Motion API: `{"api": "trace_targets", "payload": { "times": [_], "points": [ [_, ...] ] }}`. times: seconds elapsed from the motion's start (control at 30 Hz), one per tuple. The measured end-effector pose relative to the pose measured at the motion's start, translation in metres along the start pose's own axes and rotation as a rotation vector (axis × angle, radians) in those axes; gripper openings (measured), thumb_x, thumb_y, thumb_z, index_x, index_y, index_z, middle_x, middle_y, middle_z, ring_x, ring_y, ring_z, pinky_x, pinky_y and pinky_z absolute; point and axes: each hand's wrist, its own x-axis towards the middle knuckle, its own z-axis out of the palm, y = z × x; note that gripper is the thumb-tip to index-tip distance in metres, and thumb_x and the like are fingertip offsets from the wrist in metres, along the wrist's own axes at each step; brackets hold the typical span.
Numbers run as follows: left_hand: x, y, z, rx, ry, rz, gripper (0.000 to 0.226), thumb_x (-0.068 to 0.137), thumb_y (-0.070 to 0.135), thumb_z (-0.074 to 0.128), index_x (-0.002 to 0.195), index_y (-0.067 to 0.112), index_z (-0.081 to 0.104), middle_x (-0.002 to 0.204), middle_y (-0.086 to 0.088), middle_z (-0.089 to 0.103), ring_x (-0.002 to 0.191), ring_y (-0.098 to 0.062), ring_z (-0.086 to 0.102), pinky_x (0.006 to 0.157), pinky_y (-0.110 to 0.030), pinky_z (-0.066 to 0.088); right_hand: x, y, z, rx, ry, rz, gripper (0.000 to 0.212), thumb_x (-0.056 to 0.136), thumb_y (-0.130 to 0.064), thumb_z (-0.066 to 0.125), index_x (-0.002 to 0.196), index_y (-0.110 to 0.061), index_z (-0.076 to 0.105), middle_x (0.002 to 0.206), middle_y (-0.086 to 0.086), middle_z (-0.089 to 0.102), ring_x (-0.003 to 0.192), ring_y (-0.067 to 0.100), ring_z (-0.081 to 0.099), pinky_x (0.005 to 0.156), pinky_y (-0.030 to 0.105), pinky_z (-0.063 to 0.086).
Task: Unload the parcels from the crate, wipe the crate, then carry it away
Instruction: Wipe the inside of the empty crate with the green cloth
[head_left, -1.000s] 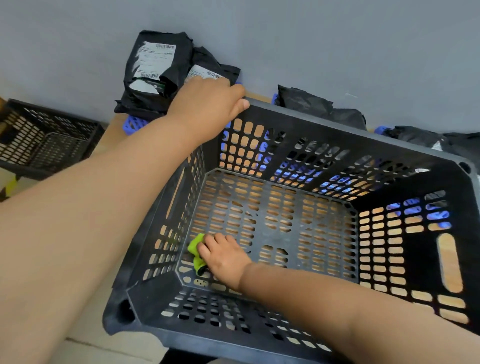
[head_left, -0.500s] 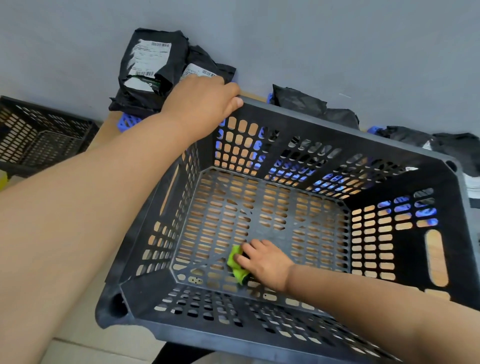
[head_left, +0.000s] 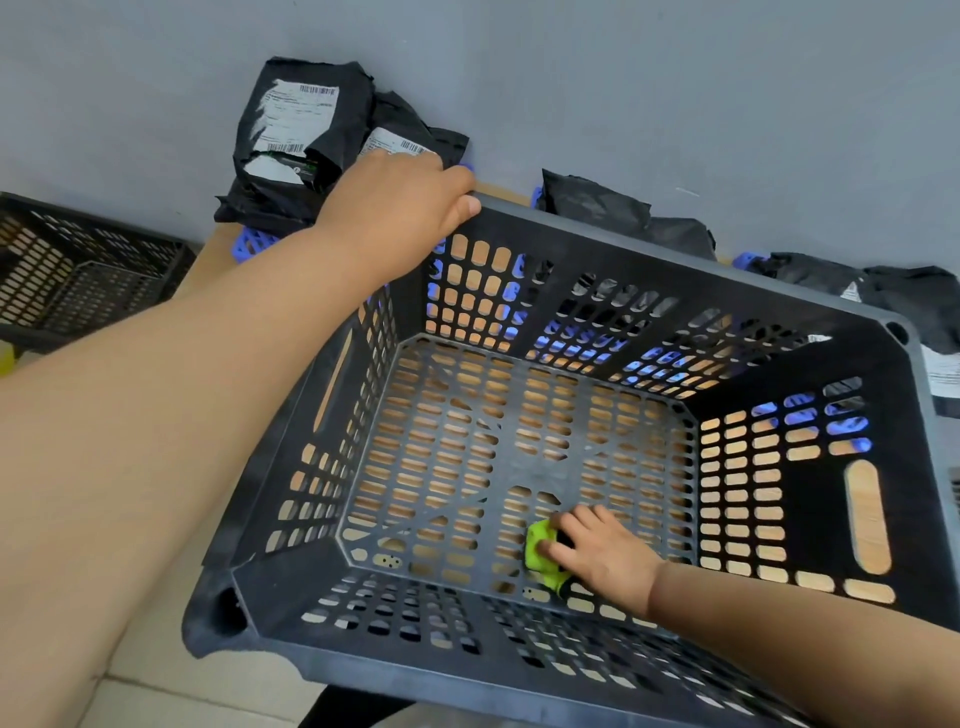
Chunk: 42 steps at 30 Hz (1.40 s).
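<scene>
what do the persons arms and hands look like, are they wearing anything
Both arms are bare, with no sleeves or cuffs inside the frame. The left hand and right hand wear no gloves; no watch, bracelet or ring shows on the parts in view.

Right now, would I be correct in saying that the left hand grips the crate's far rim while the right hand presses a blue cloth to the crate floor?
Not quite: the cloth is lime green, not blue, as the head view shows. The rest stands: the left hand grips the far rim of the crate, and the right hand presses the cloth to the crate floor.
</scene>
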Motion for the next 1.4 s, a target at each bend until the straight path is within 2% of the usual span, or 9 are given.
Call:
{"api": "trace_targets", "payload": {
  "times": [0.1,0.27,0.4,0.5,0.63,0.8,1.0,1.2,1.4],
  "points": [
    [0.000,0.000,-0.001,-0.001,0.000,-0.001,0.042,0.101,0.038,0.027,0.119,0.009,0.053,0.097,-0.017,0.059,0.086,-0.037,0.055,0.078,-0.044,0.040,0.004,0.000,-0.001,0.009,0.021,-0.038,0.072,0.049,-0.020,0.089,0.111,-0.023,0.053,0.101,0.005,0.058,0.089,0.021,0.040,0.066,0.030,0.051],
    [-0.001,0.000,-0.001,0.001,0.007,0.001,0.042,0.101,0.039,0.027,0.118,0.009,0.053,0.095,-0.016,0.059,0.083,-0.036,0.055,0.077,-0.043,0.039,0.013,0.002,-0.006,0.042,-0.002,-0.062,0.078,0.047,-0.025,0.090,0.114,-0.025,0.051,0.101,0.002,0.053,0.088,0.017,0.040,0.065,0.026,0.051],
    [-0.001,-0.001,-0.001,0.005,0.003,-0.006,0.042,0.101,0.039,0.027,0.118,0.010,0.053,0.096,-0.015,0.059,0.084,-0.035,0.055,0.078,-0.043,0.039,0.044,-0.015,-0.008,0.055,0.041,-0.105,0.071,0.055,-0.023,0.088,0.116,-0.023,0.050,0.098,0.004,0.059,0.085,0.020,0.056,0.068,0.029,0.051],
    [-0.001,-0.001,-0.001,0.013,-0.013,-0.011,0.044,0.101,0.039,0.026,0.121,0.011,0.053,0.098,-0.015,0.059,0.085,-0.034,0.055,0.080,-0.044,0.039,0.077,-0.035,-0.013,0.106,0.066,-0.098,0.068,0.061,-0.018,0.084,0.118,-0.021,0.048,0.099,0.007,0.059,0.084,0.023,0.057,0.069,0.032,0.050],
    [0.000,0.000,-0.002,0.016,-0.021,-0.016,0.043,0.102,0.039,0.026,0.121,0.011,0.052,0.098,-0.014,0.059,0.084,-0.033,0.054,0.079,-0.043,0.038,0.117,-0.059,-0.024,0.184,0.063,-0.119,0.058,0.073,-0.007,0.074,0.124,-0.016,0.048,0.109,0.014,0.055,0.094,0.030,0.053,0.078,0.039,0.047],
    [0.000,0.000,0.000,0.013,-0.011,-0.014,0.043,0.102,0.039,0.026,0.121,0.011,0.052,0.098,-0.014,0.059,0.084,-0.034,0.055,0.079,-0.043,0.039,0.150,-0.080,-0.037,0.208,0.047,-0.157,0.052,0.077,0.000,0.066,0.125,-0.011,0.049,0.116,0.018,0.050,0.103,0.035,0.047,0.084,0.045,0.041],
    [0.000,0.000,0.001,0.025,0.004,-0.010,0.042,0.102,0.039,0.027,0.119,0.011,0.053,0.099,-0.015,0.059,0.087,-0.036,0.054,0.077,-0.041,0.037,0.179,-0.100,-0.056,0.271,0.015,-0.180,0.052,0.087,0.001,0.054,0.136,-0.007,0.043,0.129,0.019,0.043,0.114,0.035,0.039,0.094,0.044,0.036],
    [0.000,0.001,-0.001,0.023,-0.003,-0.015,0.041,0.102,0.038,0.027,0.121,0.011,0.052,0.100,-0.016,0.058,0.089,-0.035,0.054,0.078,-0.041,0.035,0.157,-0.081,-0.048,0.224,-0.060,-0.307,0.056,0.085,-0.002,0.060,0.135,-0.024,0.048,0.128,0.012,0.043,0.110,0.031,0.041,0.088,0.040,0.037],
    [0.000,0.002,-0.003,0.011,0.011,-0.003,0.041,0.102,0.038,0.027,0.121,0.011,0.053,0.096,-0.015,0.059,0.086,-0.035,0.054,0.077,-0.040,0.036,0.109,-0.053,-0.036,0.268,-0.135,-0.251,0.058,0.086,0.003,0.058,0.136,-0.026,0.049,0.123,0.014,0.046,0.110,0.034,0.043,0.087,0.041,0.035]
  ]
}}
